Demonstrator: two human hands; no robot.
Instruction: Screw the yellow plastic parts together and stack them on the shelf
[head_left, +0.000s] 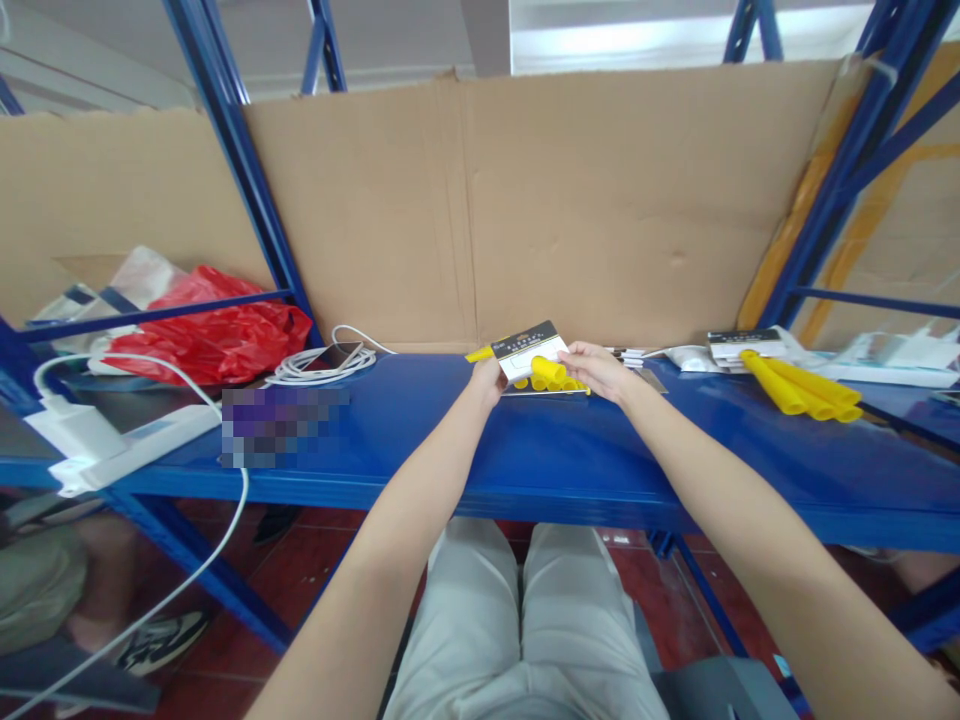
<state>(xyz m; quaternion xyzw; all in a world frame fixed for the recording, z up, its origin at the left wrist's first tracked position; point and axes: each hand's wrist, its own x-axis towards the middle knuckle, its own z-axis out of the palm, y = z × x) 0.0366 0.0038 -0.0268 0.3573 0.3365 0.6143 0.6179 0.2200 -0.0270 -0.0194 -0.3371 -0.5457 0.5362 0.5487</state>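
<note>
Over the blue shelf (pixel 450 440), my left hand (pixel 487 380) and my right hand (pixel 600 372) together hold a small white card with a black top strip (pixel 534 348). Several yellow tube-like pieces (pixel 551 374) sit against the card between my hands. My left fingers pinch the card's left edge, and a yellow end pokes out beside them. On the card's right side, my right fingers are closed. More yellow tubes (pixel 802 388) lie loose on the shelf to the right, beside another black-topped card (pixel 742 346).
A cardboard sheet (pixel 525 200) backs the shelf. At the left lie a coiled white cable (pixel 322 362), a red plastic bag (pixel 214 335) and a white power strip (pixel 127 440). White packets (pixel 892 355) sit far right. Blue rack posts (pixel 247 180) stand either side. Another person's shoe (pixel 161 640) shows lower left.
</note>
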